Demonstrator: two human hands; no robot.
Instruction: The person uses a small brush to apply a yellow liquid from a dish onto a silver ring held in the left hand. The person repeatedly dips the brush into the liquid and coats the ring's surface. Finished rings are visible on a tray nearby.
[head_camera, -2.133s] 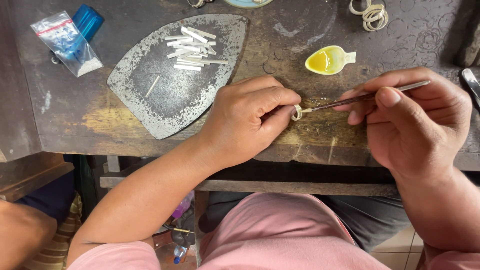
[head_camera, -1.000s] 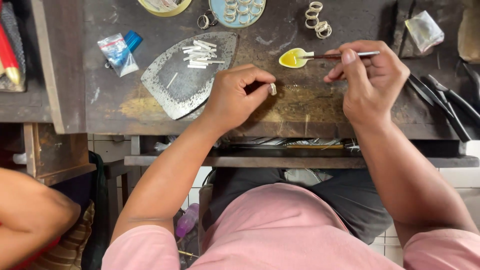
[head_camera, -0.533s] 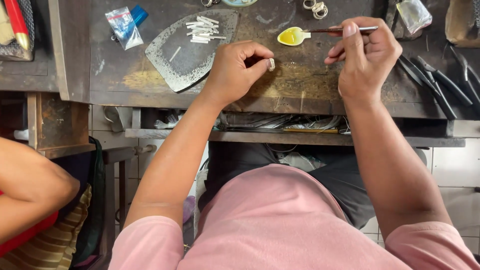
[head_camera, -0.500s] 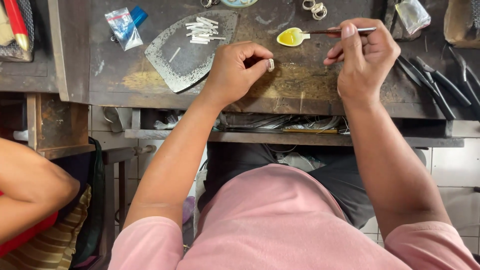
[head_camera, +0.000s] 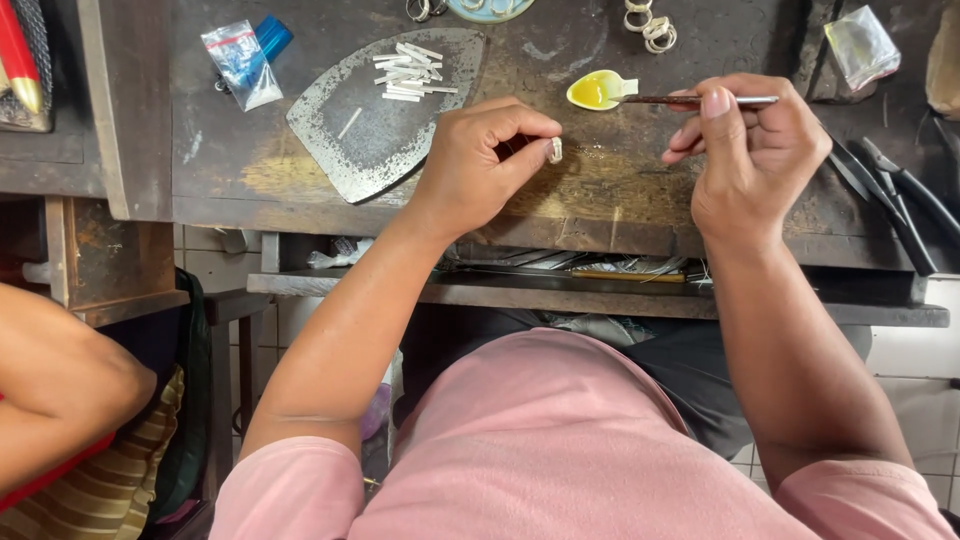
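My left hand (head_camera: 482, 160) pinches a small silver ring (head_camera: 555, 150) between thumb and forefinger, just above the dark wooden workbench (head_camera: 600, 195). My right hand (head_camera: 748, 150) grips a thin brush-like tool (head_camera: 700, 100) whose tip reaches into a small yellow dish of liquid (head_camera: 595, 90) at the back of the bench. The two hands are apart, the dish between and beyond them.
A shield-shaped metal plate (head_camera: 375, 125) holds several short white metal strips (head_camera: 408, 72). A plastic bag with a blue item (head_camera: 245, 58) lies far left. Loose rings (head_camera: 650, 28) sit at the back, black pliers (head_camera: 900, 195) at right. Another person's arm (head_camera: 60, 385) shows at left.
My right hand moved the tool from the ring up to the yellow dish. The view pulled back from the bench; my left hand keeps holding the ring.
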